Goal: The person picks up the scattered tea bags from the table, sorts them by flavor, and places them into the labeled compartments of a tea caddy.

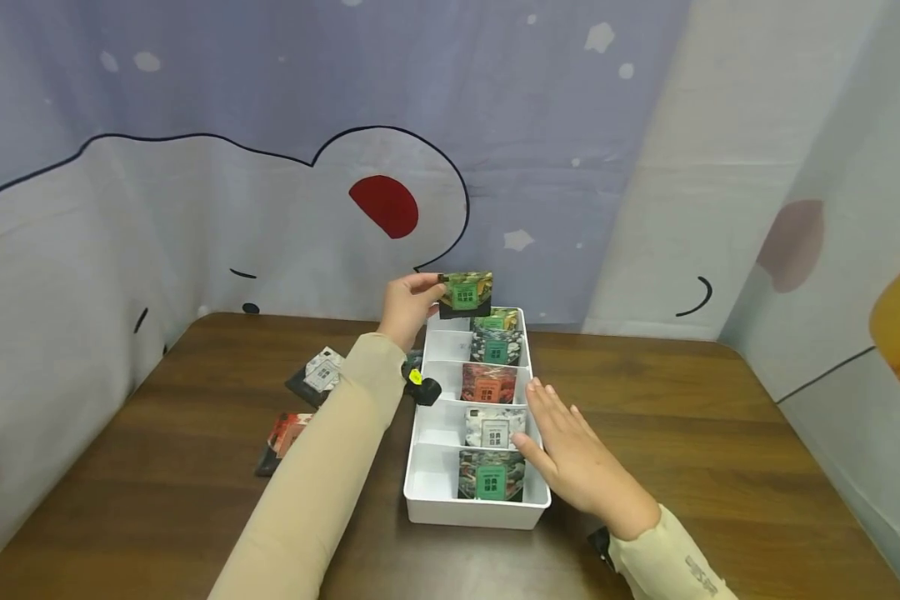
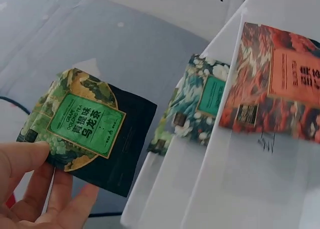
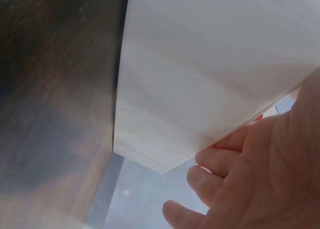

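Grape oolong tea sachet point(image 2: 90, 121) is raised at the far end of the white tray point(image 1: 472, 513), and I have it pinched along one edge between the thumb and fingers of the left hand point(image 1: 407, 308). My right hand point(image 1: 570, 450) grips nothing: it lies at the tray's right rim, fingers extended, thumb reaching over the edge. In the compartments, from near to far, I see a green sachet point(image 1: 491, 482), a white sachet point(image 1: 495, 430), a red sachet point(image 1: 487, 386), a teal sachet point(image 1: 497, 348) and a yellow-green sachet point(image 1: 497, 319). On the brown table point(image 1: 645, 375), left of the tray, are a white-labelled pouch point(image 1: 322, 369) and a red pouch point(image 1: 288, 433), partly behind the left sleeve point(image 1: 318, 475). I cannot identify the dark object point(image 1: 600, 543) by the right cuff point(image 1: 663, 554)
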Motion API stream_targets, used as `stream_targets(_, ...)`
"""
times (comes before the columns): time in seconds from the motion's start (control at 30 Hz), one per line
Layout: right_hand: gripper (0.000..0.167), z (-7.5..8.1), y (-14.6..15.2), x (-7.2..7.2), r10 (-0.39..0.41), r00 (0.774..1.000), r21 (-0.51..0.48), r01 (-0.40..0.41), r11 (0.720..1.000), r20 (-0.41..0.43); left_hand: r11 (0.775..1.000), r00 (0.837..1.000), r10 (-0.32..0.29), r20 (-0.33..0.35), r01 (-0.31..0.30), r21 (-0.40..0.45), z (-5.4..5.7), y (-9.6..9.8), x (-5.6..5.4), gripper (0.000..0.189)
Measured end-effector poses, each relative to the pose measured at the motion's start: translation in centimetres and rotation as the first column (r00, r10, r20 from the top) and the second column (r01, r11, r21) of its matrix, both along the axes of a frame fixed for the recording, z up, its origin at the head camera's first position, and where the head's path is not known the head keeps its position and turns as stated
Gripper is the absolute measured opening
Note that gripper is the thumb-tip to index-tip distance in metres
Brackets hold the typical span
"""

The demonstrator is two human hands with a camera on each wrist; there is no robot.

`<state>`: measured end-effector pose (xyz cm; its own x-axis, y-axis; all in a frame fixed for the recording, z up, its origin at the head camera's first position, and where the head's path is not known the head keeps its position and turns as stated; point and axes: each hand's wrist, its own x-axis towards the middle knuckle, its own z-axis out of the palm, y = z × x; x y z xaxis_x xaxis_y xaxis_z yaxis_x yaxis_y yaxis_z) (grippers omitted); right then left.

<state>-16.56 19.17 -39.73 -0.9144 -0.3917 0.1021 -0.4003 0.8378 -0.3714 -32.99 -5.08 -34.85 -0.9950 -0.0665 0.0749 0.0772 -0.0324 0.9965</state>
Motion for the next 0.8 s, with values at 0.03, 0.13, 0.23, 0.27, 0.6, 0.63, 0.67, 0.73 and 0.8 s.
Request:
stream_targets(0.03,0.072,0.0,-0.1,0.0,-0.002,1.000,0.000,0.002,1.000,0.001,1.000,1.000,-0.008,0.006,0.008,0.011,-0.1,0.2,-0.1,0.031)
stream_targets(0.13,0.072,0.1,-0.2,0.0,-0.001,1.000,-0.001,0.001,1.000,0.001,0.998,0.999,-0.038,0.033,0.036,0.041,-0.2,0.7,-0.1,0.033)
stream_targets(0.23,0.073,0.1,-0.4,-0.1,0.001,1.000,0.001,-0.001,1.000,-0.001,0.996,0.995,-0.075,0.071,0.070,0.062,-0.3,1.0,0.0,0.035)
stream_targets(0.27,0.073,0.1,-0.4,-0.1,0.003,1.000,0.002,-0.003,1.000,-0.004,0.995,0.993,-0.089,0.081,0.085,0.051,-0.4,1.0,0.1,0.034)
stream_targets(0.6,0.073,-0.1,-0.6,-0.1,0.006,1.000,0.012,-0.006,1.000,-0.020,0.976,0.971,-0.196,0.139,0.207,-0.068,-1.0,0.7,0.0,0.044)
stream_targets(0.63,0.073,-0.1,-0.6,-0.2,0.006,1.000,0.012,-0.006,1.000,-0.021,0.977,0.971,-0.194,0.138,0.204,-0.063,-0.9,0.6,-0.1,0.044)
stream_targets(0.67,0.073,0.0,-0.6,-0.2,0.007,1.000,0.012,-0.006,1.000,-0.021,0.978,0.972,-0.191,0.136,0.200,-0.061,-0.9,0.5,-0.1,0.043)
stream_targets(0.73,0.073,-0.1,-0.7,-0.2,0.008,1.000,0.011,-0.008,1.000,-0.019,0.979,0.974,-0.189,0.126,0.196,-0.053,-0.7,0.1,-0.1,0.042)
stream_targets(0.8,0.074,-0.1,-0.7,-0.2,0.009,1.000,0.008,-0.009,1.000,-0.016,0.979,0.975,-0.187,0.118,0.195,-0.056,-0.4,-0.4,0.0,0.041)
